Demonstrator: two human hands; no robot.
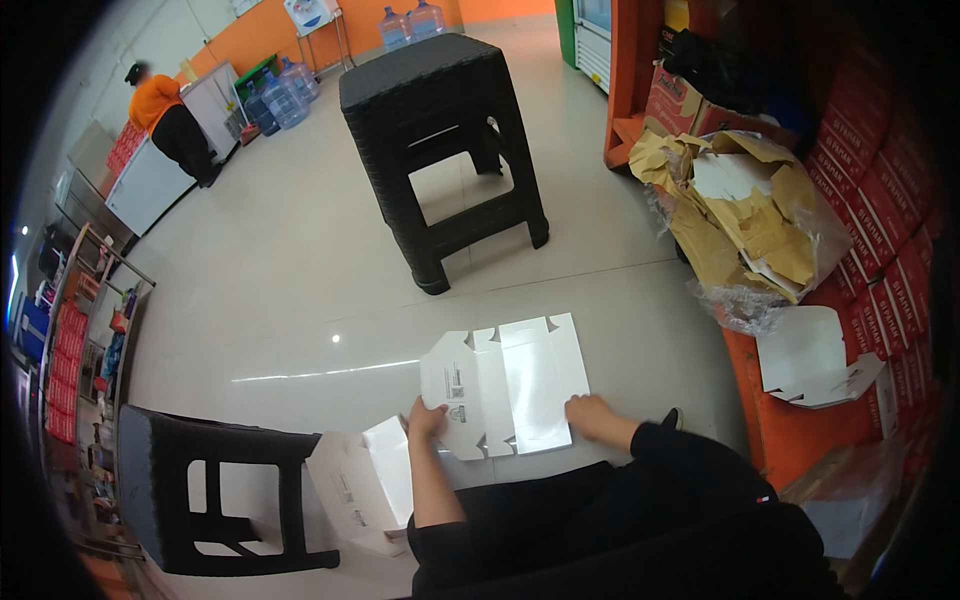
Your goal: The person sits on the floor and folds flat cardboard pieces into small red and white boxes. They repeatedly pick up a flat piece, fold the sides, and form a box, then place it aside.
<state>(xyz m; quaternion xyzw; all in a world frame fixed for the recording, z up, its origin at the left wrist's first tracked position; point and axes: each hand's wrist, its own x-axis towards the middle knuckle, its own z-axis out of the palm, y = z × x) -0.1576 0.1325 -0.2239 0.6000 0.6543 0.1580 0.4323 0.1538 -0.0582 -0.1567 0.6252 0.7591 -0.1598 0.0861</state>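
A flat, unfolded white carton [492, 390] with notched edges and small dark print is spread out in front of me, above my lap. My left hand [428, 418] grips its left edge, thumb lying on the printed panel. At the lower right edge, my right hand [598, 416] is closed with curled fingers pinching the board. Another white carton [345, 485], partly folded, lies just left of my left forearm, against the tipped black plastic stool [305, 505].
A black stool [425, 75] stands upright ahead. On my right, torn brown wrapping paper [750, 215] with white sheets sits beside stacked red boxes [870, 190] and a loose white carton [810, 350]. Far left, a person [160, 110] in orange stands by a white chest freezer [150, 195].
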